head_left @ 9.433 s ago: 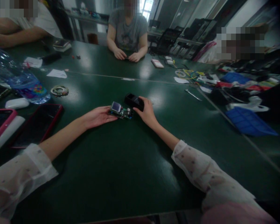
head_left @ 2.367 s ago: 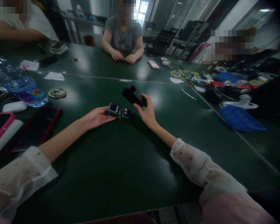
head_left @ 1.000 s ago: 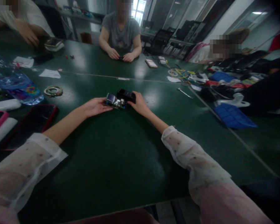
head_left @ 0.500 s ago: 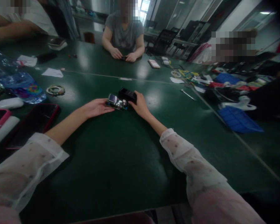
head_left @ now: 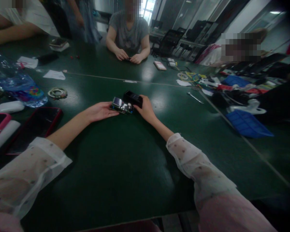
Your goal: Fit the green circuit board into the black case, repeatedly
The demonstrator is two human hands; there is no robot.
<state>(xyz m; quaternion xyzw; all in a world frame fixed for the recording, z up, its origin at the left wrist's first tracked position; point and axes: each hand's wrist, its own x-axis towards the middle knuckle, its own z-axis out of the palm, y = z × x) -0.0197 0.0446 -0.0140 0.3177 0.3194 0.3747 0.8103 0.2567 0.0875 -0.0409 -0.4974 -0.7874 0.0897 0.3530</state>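
Centrally, over the dark green worktop [head_left: 106, 174], the left hand [head_left: 100, 111] grips a small green circuit board with a square screen [head_left: 122, 105] by its left end; just beside it, the right hand [head_left: 145, 108] clasps a black rectangular casing [head_left: 132, 97].

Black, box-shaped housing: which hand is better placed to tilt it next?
Right, I'd judge: the right hand grips the housing at its right end, while the left hand is taken up holding the green circuit board with a small screen.

Shared workroom or lab: long green table [head_left: 99, 180], tangled cables [head_left: 192, 76], office chair [head_left: 169, 42]
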